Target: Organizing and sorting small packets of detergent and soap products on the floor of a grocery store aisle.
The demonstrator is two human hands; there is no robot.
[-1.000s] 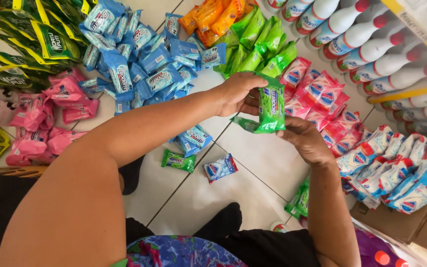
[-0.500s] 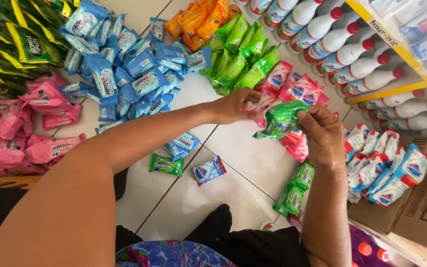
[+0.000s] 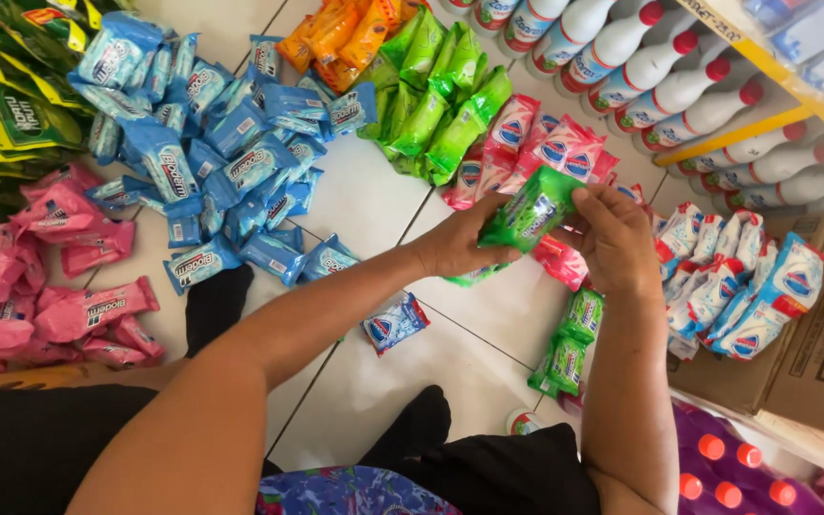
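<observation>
Both my hands hold one green soap packet (image 3: 530, 208) above the white tiled floor. My left hand (image 3: 458, 244) grips its lower left end, and another green packet (image 3: 474, 277) shows under the fingers. My right hand (image 3: 614, 236) pinches the packet's upper right edge. Just behind lie a heap of green packets (image 3: 436, 105) and a heap of pink-red packets (image 3: 545, 148). One pink-red packet (image 3: 561, 259) lies under my right hand.
Blue packets (image 3: 212, 143) are heaped at the left, pink ones (image 3: 50, 267) at the far left, orange ones (image 3: 340, 33) at the back. White bottles with red caps (image 3: 660, 72) line the yellow shelf. A cardboard box (image 3: 817, 334) and blue-white packets (image 3: 736, 286) lie to the right.
My hands have turned the green packet from upright to lying slantwise. The view has shifted, so the heaps sit lower in the frame.
</observation>
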